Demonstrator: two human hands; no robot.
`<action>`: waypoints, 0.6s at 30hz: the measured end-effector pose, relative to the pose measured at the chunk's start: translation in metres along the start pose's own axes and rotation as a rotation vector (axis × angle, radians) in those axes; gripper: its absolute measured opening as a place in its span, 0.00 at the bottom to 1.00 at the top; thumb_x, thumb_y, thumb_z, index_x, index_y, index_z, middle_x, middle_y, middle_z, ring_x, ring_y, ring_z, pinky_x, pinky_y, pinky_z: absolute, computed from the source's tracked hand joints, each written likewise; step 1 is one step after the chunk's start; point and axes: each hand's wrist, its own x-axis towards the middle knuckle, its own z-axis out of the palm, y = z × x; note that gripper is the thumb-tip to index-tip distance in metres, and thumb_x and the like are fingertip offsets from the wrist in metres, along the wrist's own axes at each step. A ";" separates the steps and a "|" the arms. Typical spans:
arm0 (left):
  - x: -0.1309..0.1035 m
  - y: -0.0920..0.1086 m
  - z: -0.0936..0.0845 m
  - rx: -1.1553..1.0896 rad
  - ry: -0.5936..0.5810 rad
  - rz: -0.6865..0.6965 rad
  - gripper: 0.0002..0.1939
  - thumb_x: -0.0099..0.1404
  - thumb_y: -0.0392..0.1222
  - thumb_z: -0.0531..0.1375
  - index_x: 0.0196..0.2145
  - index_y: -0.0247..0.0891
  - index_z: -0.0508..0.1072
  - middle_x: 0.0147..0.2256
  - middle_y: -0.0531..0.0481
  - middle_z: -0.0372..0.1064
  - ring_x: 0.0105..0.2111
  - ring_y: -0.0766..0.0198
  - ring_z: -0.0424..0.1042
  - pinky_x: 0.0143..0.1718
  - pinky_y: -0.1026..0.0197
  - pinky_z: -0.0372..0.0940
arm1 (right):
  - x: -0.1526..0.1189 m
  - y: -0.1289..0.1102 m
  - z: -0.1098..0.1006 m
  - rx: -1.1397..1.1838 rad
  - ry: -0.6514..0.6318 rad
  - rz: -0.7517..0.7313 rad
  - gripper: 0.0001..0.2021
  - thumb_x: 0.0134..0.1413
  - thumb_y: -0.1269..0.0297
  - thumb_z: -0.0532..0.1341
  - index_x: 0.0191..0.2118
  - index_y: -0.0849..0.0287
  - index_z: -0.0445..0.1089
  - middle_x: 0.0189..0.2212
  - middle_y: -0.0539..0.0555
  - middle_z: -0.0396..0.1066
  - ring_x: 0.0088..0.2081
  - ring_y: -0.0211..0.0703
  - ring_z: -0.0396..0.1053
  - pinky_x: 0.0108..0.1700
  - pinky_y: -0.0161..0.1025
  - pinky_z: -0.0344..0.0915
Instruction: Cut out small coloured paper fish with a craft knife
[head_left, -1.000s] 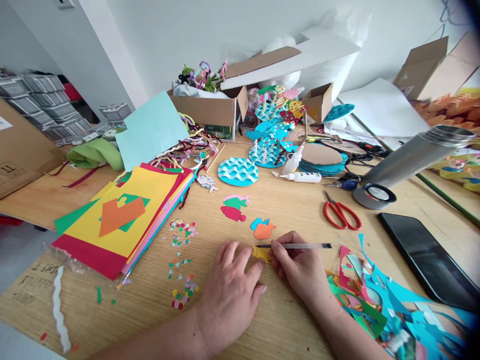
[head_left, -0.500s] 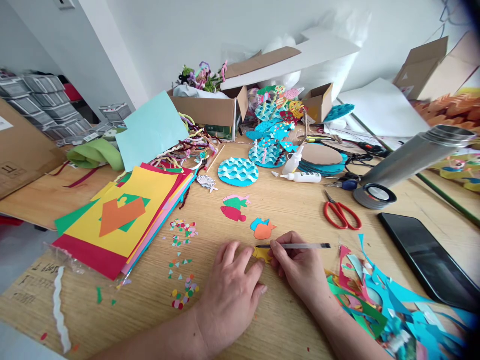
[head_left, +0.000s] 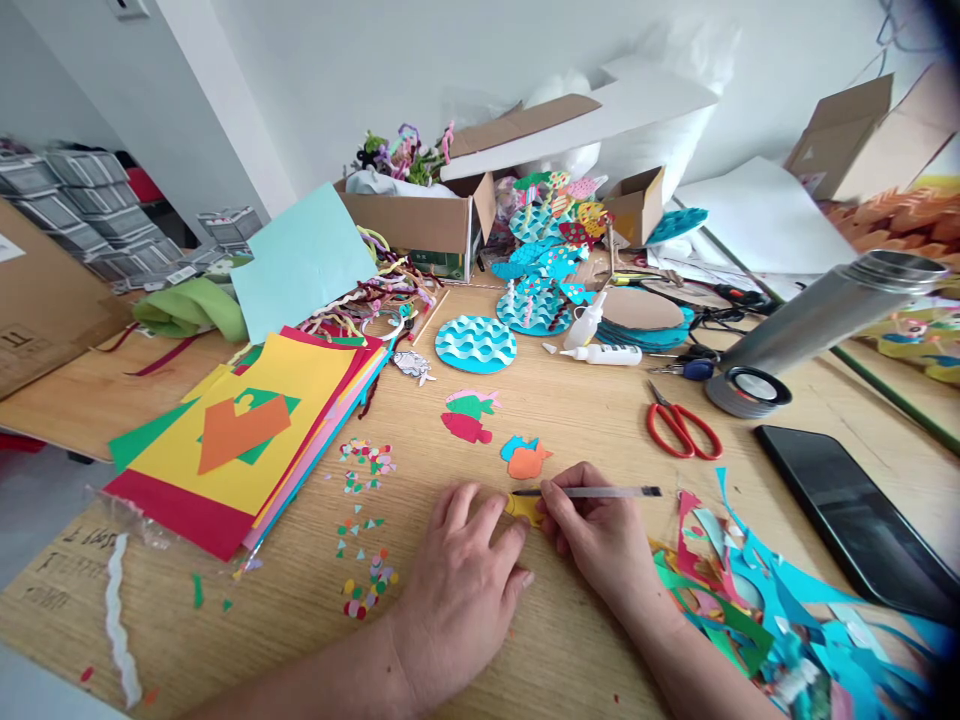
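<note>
My left hand (head_left: 459, 580) lies flat on the wooden table (head_left: 570, 640), fingertips pressing a small yellow paper piece (head_left: 523, 506). My right hand (head_left: 600, 535) pinches a thin pen-like tool (head_left: 607, 491), whose tip touches the yellow piece. Just beyond lie an orange and blue paper fish (head_left: 525, 457) and a red and green paper fish (head_left: 469, 413). Tiny coloured paper bits (head_left: 365, 520) are scattered left of my left hand.
A stack of coloured paper sheets (head_left: 247, 430) lies at left. Red scissors (head_left: 682, 428), a glue bottle (head_left: 606, 354), a tape roll (head_left: 748, 390), a metal flask (head_left: 832, 310) and a black tablet (head_left: 855, 515) sit at right. Blue paper scraps (head_left: 757, 600) pile near my right arm. Cardboard boxes (head_left: 420, 215) stand behind.
</note>
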 end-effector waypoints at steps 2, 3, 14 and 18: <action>0.000 0.000 0.000 -0.001 -0.003 0.002 0.15 0.67 0.43 0.60 0.51 0.43 0.69 0.51 0.48 0.63 0.55 0.49 0.56 0.61 0.44 0.54 | 0.000 0.000 0.000 0.005 -0.001 -0.002 0.15 0.54 0.50 0.62 0.28 0.57 0.65 0.14 0.47 0.67 0.14 0.34 0.59 0.16 0.30 0.55; 0.001 0.000 -0.001 -0.001 -0.004 0.003 0.15 0.67 0.43 0.60 0.51 0.43 0.69 0.51 0.48 0.63 0.55 0.49 0.57 0.61 0.44 0.54 | 0.000 0.000 0.000 0.008 -0.002 -0.003 0.15 0.54 0.50 0.62 0.28 0.57 0.65 0.14 0.48 0.67 0.14 0.34 0.59 0.16 0.30 0.55; 0.001 -0.001 0.000 0.002 0.003 0.006 0.15 0.67 0.43 0.60 0.51 0.43 0.69 0.51 0.48 0.63 0.55 0.48 0.57 0.60 0.43 0.55 | 0.000 0.001 0.000 -0.010 -0.012 -0.013 0.15 0.56 0.51 0.61 0.28 0.57 0.64 0.15 0.47 0.66 0.14 0.34 0.59 0.16 0.29 0.55; 0.001 -0.001 -0.001 0.002 -0.007 0.004 0.15 0.67 0.43 0.60 0.51 0.43 0.69 0.51 0.48 0.63 0.55 0.49 0.57 0.60 0.43 0.54 | 0.000 0.002 -0.001 -0.012 -0.019 -0.014 0.15 0.56 0.51 0.61 0.29 0.57 0.64 0.15 0.47 0.66 0.14 0.34 0.58 0.16 0.29 0.54</action>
